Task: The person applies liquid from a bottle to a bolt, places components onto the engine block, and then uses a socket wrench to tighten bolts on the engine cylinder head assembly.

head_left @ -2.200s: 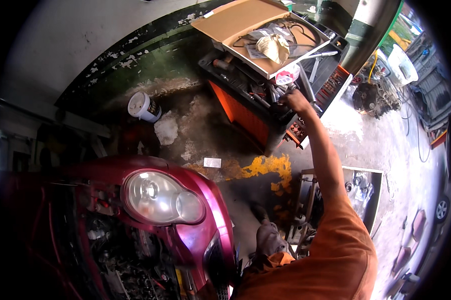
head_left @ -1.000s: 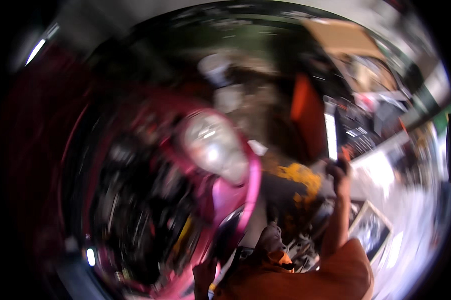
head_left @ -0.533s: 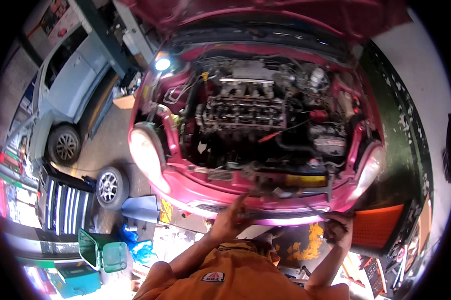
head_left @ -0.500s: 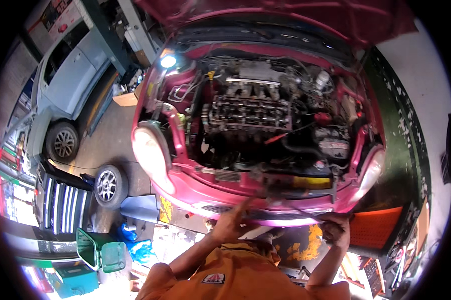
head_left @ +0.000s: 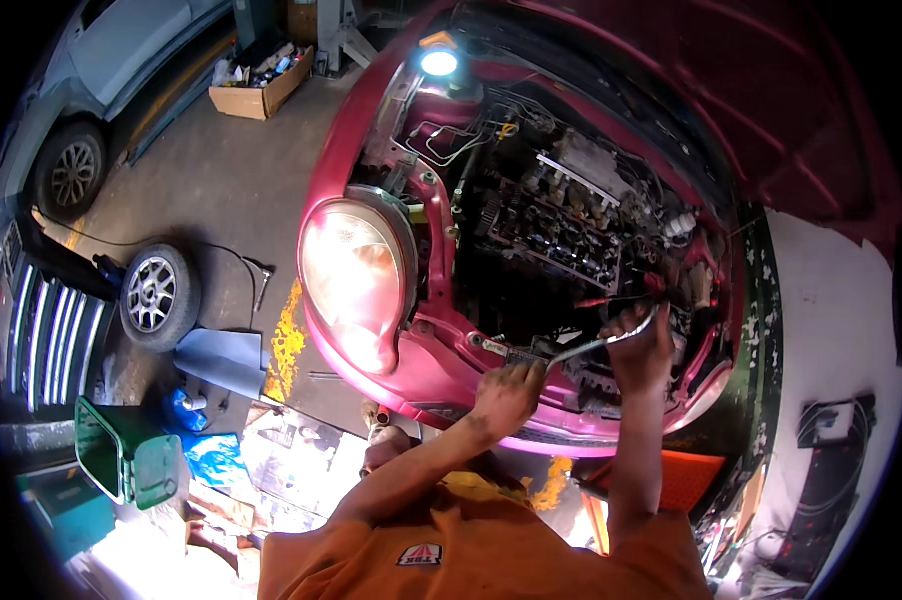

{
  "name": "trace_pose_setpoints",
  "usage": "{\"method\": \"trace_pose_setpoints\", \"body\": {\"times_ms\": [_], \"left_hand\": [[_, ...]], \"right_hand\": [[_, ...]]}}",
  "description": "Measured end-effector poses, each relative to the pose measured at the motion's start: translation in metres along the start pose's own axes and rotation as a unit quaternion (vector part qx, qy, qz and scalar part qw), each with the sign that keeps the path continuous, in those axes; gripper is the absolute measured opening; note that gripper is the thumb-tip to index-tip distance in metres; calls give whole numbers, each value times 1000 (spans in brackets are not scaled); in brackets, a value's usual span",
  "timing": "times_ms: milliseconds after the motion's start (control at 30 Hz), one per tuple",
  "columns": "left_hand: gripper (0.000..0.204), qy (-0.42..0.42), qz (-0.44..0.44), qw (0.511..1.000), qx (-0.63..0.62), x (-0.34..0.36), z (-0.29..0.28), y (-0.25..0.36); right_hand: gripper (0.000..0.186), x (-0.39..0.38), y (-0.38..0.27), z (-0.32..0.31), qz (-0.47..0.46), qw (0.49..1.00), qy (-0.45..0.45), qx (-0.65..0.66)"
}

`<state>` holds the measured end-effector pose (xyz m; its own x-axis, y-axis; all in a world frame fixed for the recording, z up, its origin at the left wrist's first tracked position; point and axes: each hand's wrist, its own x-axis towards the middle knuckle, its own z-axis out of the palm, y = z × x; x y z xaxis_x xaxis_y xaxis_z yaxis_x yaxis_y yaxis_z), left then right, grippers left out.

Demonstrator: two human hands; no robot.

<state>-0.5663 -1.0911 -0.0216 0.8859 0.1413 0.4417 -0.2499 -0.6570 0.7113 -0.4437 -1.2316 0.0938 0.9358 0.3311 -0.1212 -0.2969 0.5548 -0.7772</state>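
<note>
A long silvery metal tool [head_left: 591, 348] lies slantwise over the front of a pink car's open engine bay, gripped by both hands. My left hand [head_left: 509, 398] is closed round its lower left end, just above the front panel. My right hand [head_left: 641, 340] is closed on its upper right part, near the dark radiator area. Behind them sits the exposed engine top [head_left: 576, 240] with rows of metal parts, and a thin red-handled tool [head_left: 591, 302] lies near it. The left headlamp [head_left: 356, 285] is left of my hands, and a lit work lamp [head_left: 439, 62] shines beyond it.
The raised hood [head_left: 771, 120] arches overhead. On the left are a grey car [head_left: 121, 45], a loose wheel [head_left: 151, 298], a black tool chest [head_left: 56, 335], a green bin [head_left: 126, 455] and a cardboard box [head_left: 246, 100]. An orange cart panel [head_left: 696, 480] is at lower right.
I have turned from the tool cart to the car's front, carrying the metal tool. In the last half second both hands rose over the engine bay, the right one further in.
</note>
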Motion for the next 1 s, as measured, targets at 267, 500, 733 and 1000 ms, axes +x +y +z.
{"method": "trace_pose_setpoints", "body": {"times_ms": [267, 500, 733, 1000], "left_hand": [[58, 159, -484, 699, -502, 93, 80, -137], [48, 277, -615, 681, -285, 161, 140, -212], [61, 256, -686, 625, -270, 172, 193, -291], [53, 261, -465, 753, -385, 162, 194, -304]], "right_hand": [[25, 187, -10, 95, -69, 980, -186, -22], [26, 363, 74, 89, 87, 977, -186, -52], [24, 446, 169, 27, 173, 969, -155, -81], [25, 476, 193, -5, 225, 960, -88, -140]]}}
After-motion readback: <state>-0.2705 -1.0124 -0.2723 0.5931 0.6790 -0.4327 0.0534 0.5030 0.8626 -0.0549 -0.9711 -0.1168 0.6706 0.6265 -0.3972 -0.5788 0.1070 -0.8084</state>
